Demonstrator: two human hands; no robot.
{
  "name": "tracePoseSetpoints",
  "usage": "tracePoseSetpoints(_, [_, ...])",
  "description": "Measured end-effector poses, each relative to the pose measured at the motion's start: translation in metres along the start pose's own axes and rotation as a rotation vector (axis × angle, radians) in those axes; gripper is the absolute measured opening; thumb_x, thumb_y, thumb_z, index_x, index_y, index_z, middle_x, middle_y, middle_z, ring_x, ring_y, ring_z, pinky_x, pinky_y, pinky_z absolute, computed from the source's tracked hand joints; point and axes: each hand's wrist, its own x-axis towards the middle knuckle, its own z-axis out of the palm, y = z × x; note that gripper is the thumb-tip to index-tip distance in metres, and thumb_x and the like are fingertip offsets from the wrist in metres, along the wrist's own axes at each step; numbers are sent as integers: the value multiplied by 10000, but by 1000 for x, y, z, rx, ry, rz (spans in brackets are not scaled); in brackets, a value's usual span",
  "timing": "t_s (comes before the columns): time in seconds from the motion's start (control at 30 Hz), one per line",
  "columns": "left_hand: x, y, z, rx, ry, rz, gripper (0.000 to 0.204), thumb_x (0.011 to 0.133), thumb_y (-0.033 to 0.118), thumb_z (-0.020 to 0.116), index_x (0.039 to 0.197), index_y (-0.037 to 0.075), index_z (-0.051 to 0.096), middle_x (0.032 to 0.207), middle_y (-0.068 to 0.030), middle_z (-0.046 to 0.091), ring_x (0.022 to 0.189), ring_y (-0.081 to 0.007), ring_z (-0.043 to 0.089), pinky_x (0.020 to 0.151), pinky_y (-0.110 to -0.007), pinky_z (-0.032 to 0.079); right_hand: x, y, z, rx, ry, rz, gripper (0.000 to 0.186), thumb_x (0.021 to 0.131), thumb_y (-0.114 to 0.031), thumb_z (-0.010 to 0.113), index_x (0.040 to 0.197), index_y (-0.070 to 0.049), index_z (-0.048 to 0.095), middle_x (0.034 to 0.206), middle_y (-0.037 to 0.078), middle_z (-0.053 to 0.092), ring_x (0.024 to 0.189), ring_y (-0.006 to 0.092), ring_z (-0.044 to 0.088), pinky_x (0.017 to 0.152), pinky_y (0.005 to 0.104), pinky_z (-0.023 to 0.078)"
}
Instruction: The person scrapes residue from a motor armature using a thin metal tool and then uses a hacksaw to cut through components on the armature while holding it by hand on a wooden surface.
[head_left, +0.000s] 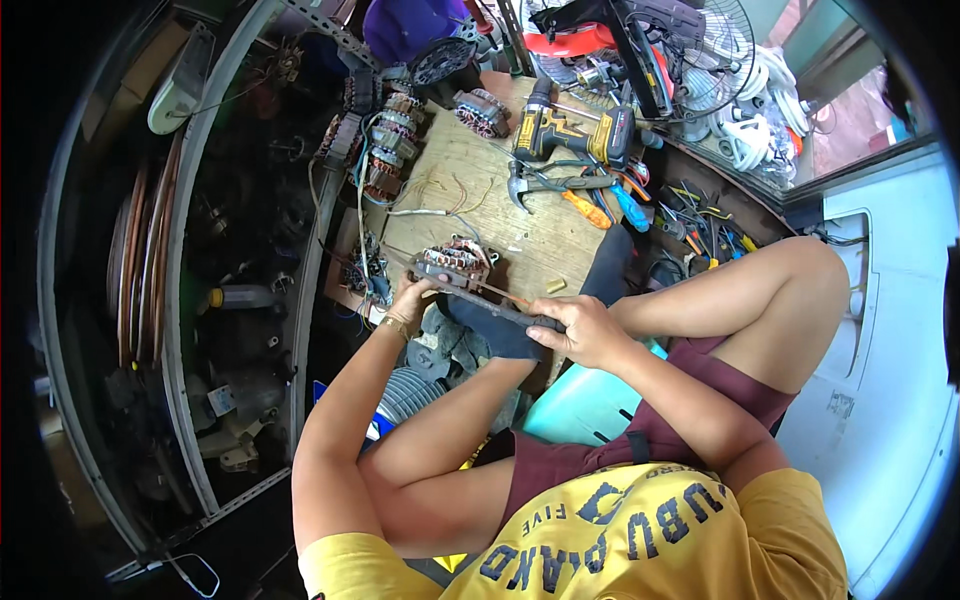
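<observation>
A long, dark, narrow bar-shaped tool [490, 307] slants between my hands above the board's near edge; its exact kind is unclear. My right hand [582, 332] is closed around its right end. A thin orange-brown rod [507, 294] lies along the bar near that grip. My left hand [408, 302] is closed at the bar's left end, with its fingertips partly hidden. Just beyond the bar, a motor stator [455, 256] with copper windings sits on the wooden board [500, 215]. Loose wires run from its far side. A small brass-coloured cylinder [556, 285] stands near my right hand.
Several stators [392, 145] line the board's left side. A cordless drill [570, 130], a hammer [560, 184] and screwdrivers [588, 208] lie at the far right. A metal shelf [190, 250] stands left. My bent legs flank the board's near side.
</observation>
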Motion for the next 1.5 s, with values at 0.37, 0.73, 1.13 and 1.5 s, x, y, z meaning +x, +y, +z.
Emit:
tracePoseSetpoints(0.37, [7, 16, 11, 299, 129, -102, 1121, 663, 442, 909, 1515, 79, 276, 1374, -151, 581, 1402, -336, 428, 1090, -609, 305, 6, 8, -21, -12, -123, 37, 371, 938, -386, 686, 1112, -59, 714, 1029, 170, 725, 938, 378, 695, 802, 454, 561])
tracePoseSetpoints(0.73, [24, 57, -5, 425, -190, -402, 1037, 620, 469, 925, 1466, 85, 466, 1411, -91, 573, 1361, -313, 456, 1074, -649, 328, 38, -1, -29, -26, -104, -70, 397, 941, -407, 681, 1130, -58, 687, 924, 176, 720, 828, 390, 698, 698, 476, 555])
tracePoseSetpoints(1.13, [30, 90, 18, 528, -421, -223, 579, 714, 416, 901, 1086, 13, 718, 933, -57, 709, 812, -143, 621, 673, -318, 516, 31, -27, -93, 85, -298, 55, 313, 853, -268, 799, 1044, -62, 662, 798, 137, 640, 692, 350, 660, 616, 438, 521])
tracePoseSetpoints(1.5, [33, 72, 12, 310, -354, -281, 587, 742, 90, 893, 1244, -70, 635, 1180, -124, 731, 1051, -183, 699, 954, -339, 553, 47, -4, -57, 102, -362, 60, 326, 794, -206, 817, 1014, -22, 662, 865, 153, 649, 719, 367, 656, 629, 439, 520])
